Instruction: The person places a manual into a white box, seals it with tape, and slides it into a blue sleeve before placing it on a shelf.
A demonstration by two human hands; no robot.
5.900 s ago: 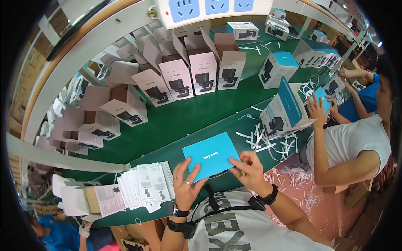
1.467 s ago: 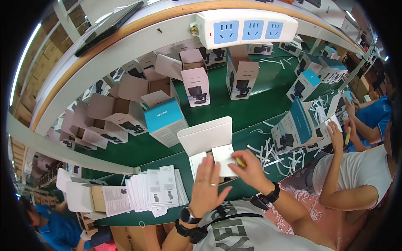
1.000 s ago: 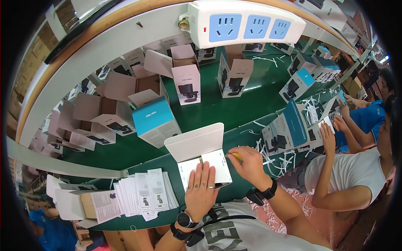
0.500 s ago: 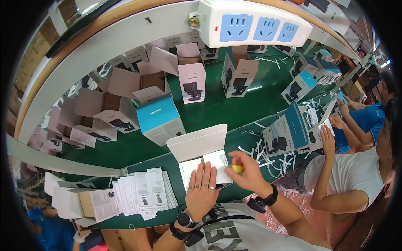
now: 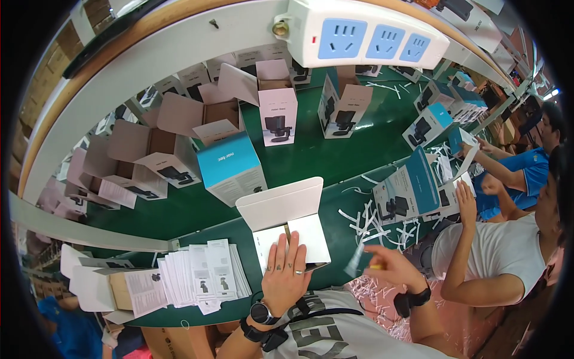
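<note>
- My left hand (image 5: 286, 276) lies spread flat on the open white box (image 5: 287, 230), frame centre, on the green table (image 5: 311, 164).
- My right hand (image 5: 391, 270) pinches a peeled clear strip (image 5: 356, 261); I reckon it wants discarding next.

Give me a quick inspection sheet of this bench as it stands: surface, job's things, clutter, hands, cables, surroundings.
Surface: green bench top, crowded.
Job's things: open white carton, flap raised, lying at the bench's near edge.
Clutter: fanned stack of leaflets left of the carton; white paper strips to its right; many open boxes behind.
Hands: left hand flat on the carton, ringed finger, watch on wrist; right hand off the carton, pinching a clear strip and something yellow.
Cables: nothing seen; a power strip hangs overhead.
Surroundings: co-workers handle boxes at right.
</note>
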